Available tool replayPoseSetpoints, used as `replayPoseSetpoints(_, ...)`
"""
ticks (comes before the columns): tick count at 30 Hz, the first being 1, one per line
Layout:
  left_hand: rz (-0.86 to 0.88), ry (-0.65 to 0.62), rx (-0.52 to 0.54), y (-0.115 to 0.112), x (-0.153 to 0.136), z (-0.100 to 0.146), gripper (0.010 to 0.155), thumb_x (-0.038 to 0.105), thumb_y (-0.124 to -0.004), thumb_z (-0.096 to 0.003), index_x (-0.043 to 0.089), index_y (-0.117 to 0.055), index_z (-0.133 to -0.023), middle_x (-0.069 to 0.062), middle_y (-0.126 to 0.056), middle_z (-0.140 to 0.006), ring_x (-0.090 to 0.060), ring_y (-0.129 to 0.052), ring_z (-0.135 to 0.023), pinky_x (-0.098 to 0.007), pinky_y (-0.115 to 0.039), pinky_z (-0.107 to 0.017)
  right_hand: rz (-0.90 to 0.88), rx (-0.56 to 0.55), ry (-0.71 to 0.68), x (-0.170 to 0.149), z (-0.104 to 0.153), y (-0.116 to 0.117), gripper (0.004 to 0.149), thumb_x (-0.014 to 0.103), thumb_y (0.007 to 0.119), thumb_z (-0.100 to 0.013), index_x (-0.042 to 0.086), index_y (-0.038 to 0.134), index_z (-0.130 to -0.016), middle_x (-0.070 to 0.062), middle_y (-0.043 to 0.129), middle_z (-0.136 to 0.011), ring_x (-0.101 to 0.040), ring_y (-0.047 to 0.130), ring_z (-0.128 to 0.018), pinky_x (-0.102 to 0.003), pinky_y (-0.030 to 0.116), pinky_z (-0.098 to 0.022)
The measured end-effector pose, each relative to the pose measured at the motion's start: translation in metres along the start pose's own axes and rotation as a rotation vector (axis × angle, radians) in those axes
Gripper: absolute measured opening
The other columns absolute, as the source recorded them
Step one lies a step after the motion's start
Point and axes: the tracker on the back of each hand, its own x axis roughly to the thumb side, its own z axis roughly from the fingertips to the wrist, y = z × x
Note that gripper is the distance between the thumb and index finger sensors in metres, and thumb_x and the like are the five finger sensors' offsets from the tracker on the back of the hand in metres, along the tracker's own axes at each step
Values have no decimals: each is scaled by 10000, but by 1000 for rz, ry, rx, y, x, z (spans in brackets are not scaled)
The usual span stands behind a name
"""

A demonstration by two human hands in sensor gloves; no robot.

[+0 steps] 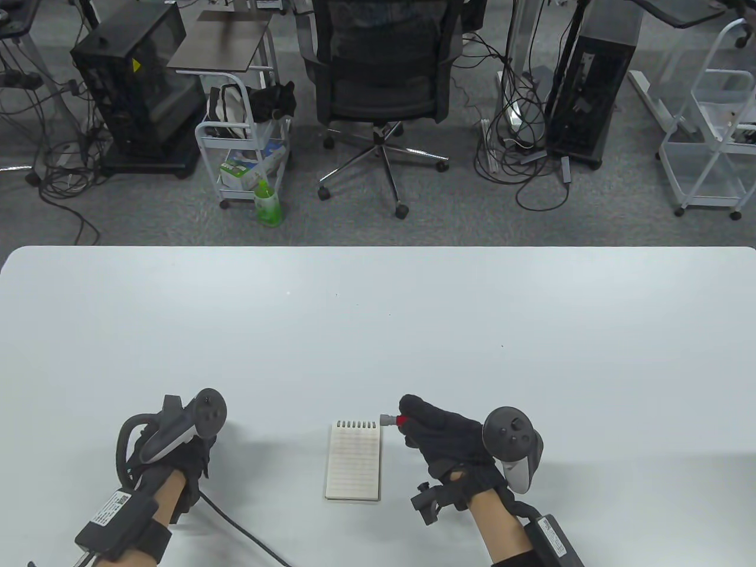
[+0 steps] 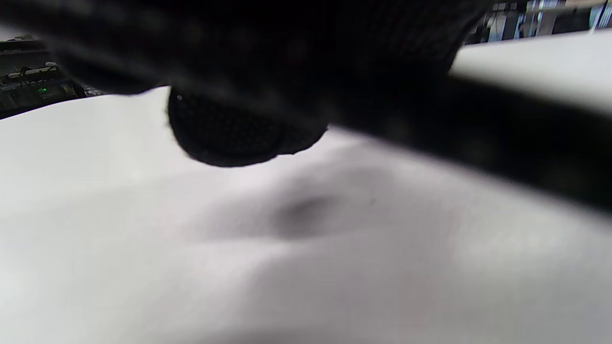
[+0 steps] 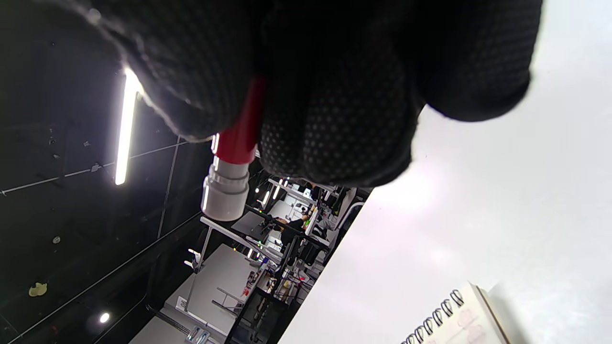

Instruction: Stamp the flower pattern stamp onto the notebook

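The right hand [image 1: 449, 440] fills the right wrist view almost against the lens, its gloved fingers [image 3: 334, 110] clenched around the flower pattern stamp [image 3: 234, 162], a red barrel ending in a pale grey tip. In the table view the stamp [image 1: 394, 420] pokes out of the fist toward the left, its tip just beside the top right corner of the notebook [image 1: 353, 462], near the spiral binding. I cannot tell whether the tip touches the paper or the tabletop [image 1: 378, 331]; it looks to be held off to the side of the page, not over it.

The notebook lies open on the tabletop between the two hands, lined page up. The left hand [image 1: 177, 449] is well apart from it, curled loosely and holding nothing that I can see; its wrist view shows only a blurred dark fingertip [image 2: 239, 134] above bare white surface.

As for progress, the stamp is picked up and brought close, so the pressing itself seems not yet done. From above the page looks unmarked. The right wrist view, though, catches the notebook's corner [image 3: 459, 315] with faint pinkish marks below the coils, which may be earlier prints; they are too small to be sure
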Motion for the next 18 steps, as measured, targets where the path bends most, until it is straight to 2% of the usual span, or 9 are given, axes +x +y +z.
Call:
replayPoseSetpoints(7,-74,-37,-3,-11,6,-5,504,375,-808,-406,152,-811,-859,-70,-943,-742,-252,-1013,-499,-545,-782,-458,19,-3,15,-6,-1,-4,472,285,900,-378,155,865,-831,-171,956,-679,-304,1036,-440,-531,806,-417)
replayPoseSetpoints(11,-97,-49,6,-11,9,-5,511,381,-805,-406,152,-807,-862,-69,-943,-743,-252,-1012,-503,-545,-781,-457,-33,-8,37,-9,-1,-5,472,287,898,-380,155,864,-832,-172,955,-679,-305,1035,-441,-533,804,-417)
replayPoseSetpoints(18,-158,-59,13,-12,13,-4,554,415,-793,-401,155,-783,-889,-77,-930,-770,-261,-1006,-533,-549,-774,-472,5,-2,28,-9,-2,-4,472,291,895,-382,156,863,-833,-170,955,-680,-305,1036,-440,-532,804,-418)
